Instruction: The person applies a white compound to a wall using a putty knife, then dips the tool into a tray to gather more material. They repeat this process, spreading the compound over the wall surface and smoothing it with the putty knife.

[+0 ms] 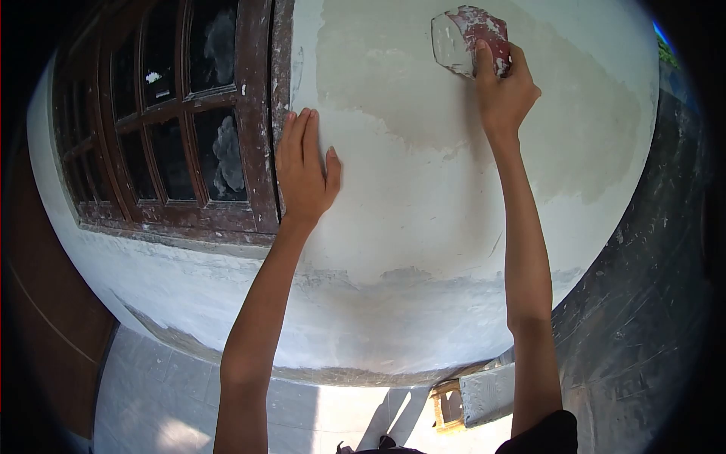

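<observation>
My right hand (505, 94) is raised high on the wall, its fingers closed round a putty scraper (470, 39). The scraper has a dark red body smeared with white and a pale, coated broad end pointing left; it lies against the wall. On the wall (408, 189), damp-looking greyish putty patches (582, 121) spread around and below the scraper, with whiter areas lower down. My left hand (306, 166) rests flat on the wall beside the window frame (261, 121), fingers pointing up and thumb apart, holding nothing.
A brown wooden window (174, 113) with several dark panes fills the upper left. Below, near the wall's foot, a small wooden stool (448, 408) stands beside a pale smeared board (488, 395). A dark surface (643, 250) runs along the right; grey tiled floor (151, 386) lies lower left.
</observation>
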Motion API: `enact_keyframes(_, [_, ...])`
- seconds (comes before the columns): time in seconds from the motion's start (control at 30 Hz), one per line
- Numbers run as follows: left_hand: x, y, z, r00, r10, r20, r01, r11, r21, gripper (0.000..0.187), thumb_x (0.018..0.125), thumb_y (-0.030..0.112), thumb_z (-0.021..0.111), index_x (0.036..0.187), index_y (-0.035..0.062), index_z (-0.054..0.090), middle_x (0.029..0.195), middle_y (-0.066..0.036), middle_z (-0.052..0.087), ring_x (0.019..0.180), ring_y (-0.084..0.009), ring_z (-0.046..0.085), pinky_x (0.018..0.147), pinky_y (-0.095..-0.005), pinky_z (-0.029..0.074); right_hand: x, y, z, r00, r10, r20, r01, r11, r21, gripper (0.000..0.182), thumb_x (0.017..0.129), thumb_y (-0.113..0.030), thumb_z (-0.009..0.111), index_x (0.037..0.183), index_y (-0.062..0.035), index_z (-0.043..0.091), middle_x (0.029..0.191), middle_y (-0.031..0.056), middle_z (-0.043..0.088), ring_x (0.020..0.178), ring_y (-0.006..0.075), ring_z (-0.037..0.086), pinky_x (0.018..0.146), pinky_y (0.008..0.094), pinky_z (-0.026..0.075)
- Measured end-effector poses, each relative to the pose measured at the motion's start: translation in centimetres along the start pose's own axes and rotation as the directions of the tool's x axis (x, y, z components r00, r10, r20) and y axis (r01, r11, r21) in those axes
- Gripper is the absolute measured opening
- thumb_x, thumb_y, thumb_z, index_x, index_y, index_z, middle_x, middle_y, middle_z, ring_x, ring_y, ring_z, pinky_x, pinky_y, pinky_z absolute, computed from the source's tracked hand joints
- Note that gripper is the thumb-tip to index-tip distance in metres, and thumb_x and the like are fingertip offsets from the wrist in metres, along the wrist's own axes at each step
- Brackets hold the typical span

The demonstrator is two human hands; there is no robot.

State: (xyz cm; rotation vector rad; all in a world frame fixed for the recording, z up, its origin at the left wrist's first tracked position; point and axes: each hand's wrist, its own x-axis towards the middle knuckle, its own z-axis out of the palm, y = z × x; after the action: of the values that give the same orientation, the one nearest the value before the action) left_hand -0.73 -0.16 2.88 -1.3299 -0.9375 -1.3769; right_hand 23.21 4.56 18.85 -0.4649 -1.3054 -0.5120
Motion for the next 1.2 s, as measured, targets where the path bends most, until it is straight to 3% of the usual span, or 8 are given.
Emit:
enact_keyframes(0.17, [0.2, 0.2, 0.1, 1.000, 0.008, -0.016, -0.008, 1.000, -0.014, 0.056, 0.085, 0.008, 0.054, 0.137, -0.0083, 0.045, 0.139, -0.026, 0.046, 0.135, -0.0441, 0.038, 0.113, -0.0510, 0.030, -2.8, -2.2, -1.1, 0.973, 0.229, 0.013, -0.205, 0.843, 0.498, 0.038, 0.088, -0.031, 0.072, 0.104, 0.0023, 0.066, 0.073, 0.0063, 0.069, 0.052, 0.0114, 0.054, 0.047, 0.0281, 0.041])
enact_keyframes(0.3, [0.1, 0.2, 0.0, 1.000, 0.019, -0.016, -0.019, 1.000, 0.012, 0.055, 0.085, 0.010, 0.055, 0.137, -0.0072, 0.046, 0.140, -0.025, 0.047, 0.134, -0.0438, 0.041, 0.110, -0.0512, 0.034, -7.2, -3.5, 0.6, 0.941, -0.011, 0.337, -0.066, 0.974, 0.215, 0.031, 0.090, -0.032, 0.070, 0.099, -0.0037, 0.065, 0.076, 0.0050, 0.070, 0.056, 0.0165, 0.054, 0.075, 0.0333, 0.035])
enact_keyframes(0.63, [0.1, 0.2, 0.1, 1.000, 0.008, -0.012, -0.008, 1.000, -0.009, 0.055, 0.086, 0.008, 0.053, 0.137, -0.0089, 0.045, 0.139, -0.026, 0.045, 0.135, -0.0436, 0.038, 0.113, -0.0513, 0.030, -2.4, 0.1, -2.7, 0.946, 0.283, -0.161, -0.267, 0.957, 0.113, 0.033, 0.092, -0.027, 0.067, 0.105, 0.0038, 0.064, 0.074, 0.0091, 0.071, 0.054, 0.0121, 0.059, 0.053, 0.0271, 0.044])
enact_keyframes(0.7, [0.3, 0.0, 0.0, 1.000, 0.017, -0.012, -0.017, 1.000, -0.003, 0.055, 0.086, 0.008, 0.053, 0.137, -0.0092, 0.045, 0.139, -0.026, 0.045, 0.135, -0.0437, 0.038, 0.113, -0.0514, 0.030, -3.2, -1.5, -1.0, 0.944, 0.322, -0.069, -0.229, 0.794, 0.563, 0.035, 0.092, -0.026, 0.068, 0.105, 0.0060, 0.062, 0.077, 0.0088, 0.071, 0.054, 0.0083, 0.057, 0.052, 0.0245, 0.044])
enact_keyframes(0.77, [0.2, 0.2, 0.0, 1.000, 0.005, -0.005, -0.005, 1.000, -0.014, 0.055, 0.086, 0.009, 0.052, 0.137, -0.0094, 0.044, 0.140, -0.026, 0.045, 0.135, -0.0440, 0.038, 0.113, -0.0517, 0.030, -4.3, -3.7, 0.5, 0.964, 0.201, 0.172, -0.261, 0.825, 0.501, 0.033, 0.092, -0.029, 0.069, 0.103, 0.0018, 0.063, 0.080, 0.0076, 0.070, 0.057, 0.0096, 0.057, 0.052, 0.0272, 0.044])
enact_keyframes(0.9, [0.3, 0.1, -0.1, 1.000, 0.016, 0.004, -0.016, 1.000, -0.008, 0.055, 0.086, 0.009, 0.052, 0.137, -0.0091, 0.044, 0.140, -0.026, 0.045, 0.135, -0.0443, 0.038, 0.113, -0.0520, 0.030, -3.8, -3.0, 2.7, 0.968, -0.195, 0.157, 0.175, 0.976, 0.132, 0.032, 0.090, -0.034, 0.067, 0.099, -0.0037, 0.066, 0.071, 0.0059, 0.066, 0.065, 0.0211, 0.057, 0.079, 0.0363, 0.031])
enact_keyframes(1.1, [0.2, 0.3, 0.1, 1.000, 0.003, -0.004, -0.003, 1.000, 0.005, 0.055, 0.086, 0.009, 0.052, 0.137, -0.0089, 0.044, 0.140, -0.026, 0.045, 0.135, -0.0443, 0.038, 0.113, -0.0521, 0.029, -0.7, 0.7, -1.3, 0.992, 0.116, -0.048, -0.114, 0.993, 0.037, 0.032, 0.089, -0.030, 0.067, 0.097, 0.0003, 0.067, 0.069, 0.0072, 0.070, 0.052, 0.0178, 0.060, 0.070, 0.0332, 0.042])
enact_keyframes(1.2, [0.2, 0.3, 0.0, 1.000, 0.001, 0.005, -0.001, 1.000, 0.009, 0.055, 0.086, 0.008, 0.052, 0.138, -0.0087, 0.044, 0.140, -0.026, 0.045, 0.135, -0.0443, 0.038, 0.113, -0.0518, 0.030, -1.8, -1.7, -1.8, 0.957, 0.274, -0.094, -0.224, 0.907, 0.355, 0.029, 0.089, -0.023, 0.069, 0.098, 0.0046, 0.065, 0.067, 0.0074, 0.069, 0.055, 0.0120, 0.062, 0.051, 0.0270, 0.048])
